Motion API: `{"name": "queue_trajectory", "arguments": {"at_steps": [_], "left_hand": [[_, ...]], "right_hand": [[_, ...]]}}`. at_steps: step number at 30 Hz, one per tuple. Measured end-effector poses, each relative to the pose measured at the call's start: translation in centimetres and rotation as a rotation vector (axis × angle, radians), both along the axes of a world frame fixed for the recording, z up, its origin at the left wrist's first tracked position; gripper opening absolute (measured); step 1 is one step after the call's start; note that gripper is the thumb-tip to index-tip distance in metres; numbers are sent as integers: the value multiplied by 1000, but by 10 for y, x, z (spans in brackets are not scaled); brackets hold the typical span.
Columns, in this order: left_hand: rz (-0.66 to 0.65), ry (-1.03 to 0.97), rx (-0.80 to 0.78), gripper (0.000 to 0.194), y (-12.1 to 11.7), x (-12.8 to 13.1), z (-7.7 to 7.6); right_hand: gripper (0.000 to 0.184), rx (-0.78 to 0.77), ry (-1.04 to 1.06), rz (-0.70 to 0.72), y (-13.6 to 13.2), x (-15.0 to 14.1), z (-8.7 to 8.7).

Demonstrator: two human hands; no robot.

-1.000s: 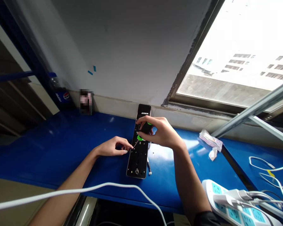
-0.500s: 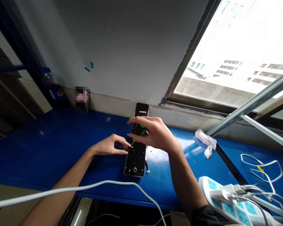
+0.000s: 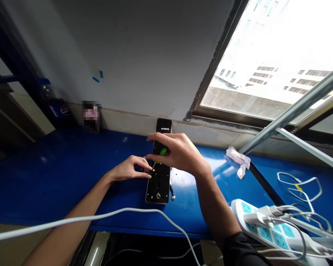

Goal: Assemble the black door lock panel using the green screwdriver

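Note:
A long black panel (image 3: 162, 184) with screw holes and a small metal fitting near its lower end lies lengthwise on the blue table. In my right hand (image 3: 180, 153), thumb and fingers are closed around a screwdriver (image 3: 163, 152) with a green handle. Its thin shaft slants down and left to the panel's left edge. There my left hand (image 3: 129, 169) has its thumb and index finger drawn together beside the screwdriver's tip, touching the panel's edge. What lies between those fingertips is too small to make out. A short cable (image 3: 172, 191) sticks out on the panel's right.
A white power strip (image 3: 255, 221) with plugs stands at the right front, near a coiled white cable (image 3: 305, 188). A loose white cable (image 3: 122, 210) crosses in front. A plastic packet (image 3: 238, 157) lies right; a cola bottle (image 3: 57, 107) stands back left.
The whole view has shifted slightly, so things sit a little further left. More of the green handle shows now. Both hands keep nearly the same place on the panel.

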State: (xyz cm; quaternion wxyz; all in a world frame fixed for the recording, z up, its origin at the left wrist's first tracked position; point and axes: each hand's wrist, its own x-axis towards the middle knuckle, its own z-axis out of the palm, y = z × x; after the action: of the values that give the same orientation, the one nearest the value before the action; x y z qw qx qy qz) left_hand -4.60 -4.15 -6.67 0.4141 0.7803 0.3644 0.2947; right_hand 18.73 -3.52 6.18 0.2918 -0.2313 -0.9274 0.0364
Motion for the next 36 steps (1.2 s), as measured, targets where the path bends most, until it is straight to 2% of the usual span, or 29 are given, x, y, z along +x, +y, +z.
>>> {"name": "queue_trajectory", "arguments": {"at_steps": [6, 10, 16, 21, 23, 27, 29, 31, 33, 36], "left_hand": [[-3, -5, -10, 30, 1, 0, -3], [-7, -7, -28, 26, 1, 1, -2], [3, 2, -48, 29, 2, 2, -3], [-6, -13, -50, 27, 1, 1, -4], [-9, -14, -45, 27, 0, 1, -4], [6, 16, -38, 32, -1, 2, 0], [14, 39, -44, 35, -2, 2, 2], [28, 54, -56, 38, -3, 3, 3], [46, 64, -63, 40, -3, 3, 1], [59, 73, -55, 40, -2, 2, -2]], "right_hand": [[46, -157, -66, 154, -7, 8, 9], [48, -171, -73, 189, -13, 7, 9], [43, -113, -70, 69, -12, 4, 7], [55, -158, -66, 142, -9, 5, 7], [53, -146, -74, 151, -11, 5, 7], [36, -22, -117, -2, -20, 1, 7], [33, 46, -136, -93, -24, -2, 6], [36, 77, -141, -124, -29, -5, 5], [35, 43, -131, -92, -32, -7, 5], [37, -80, -125, 47, -33, -6, 6]]}}
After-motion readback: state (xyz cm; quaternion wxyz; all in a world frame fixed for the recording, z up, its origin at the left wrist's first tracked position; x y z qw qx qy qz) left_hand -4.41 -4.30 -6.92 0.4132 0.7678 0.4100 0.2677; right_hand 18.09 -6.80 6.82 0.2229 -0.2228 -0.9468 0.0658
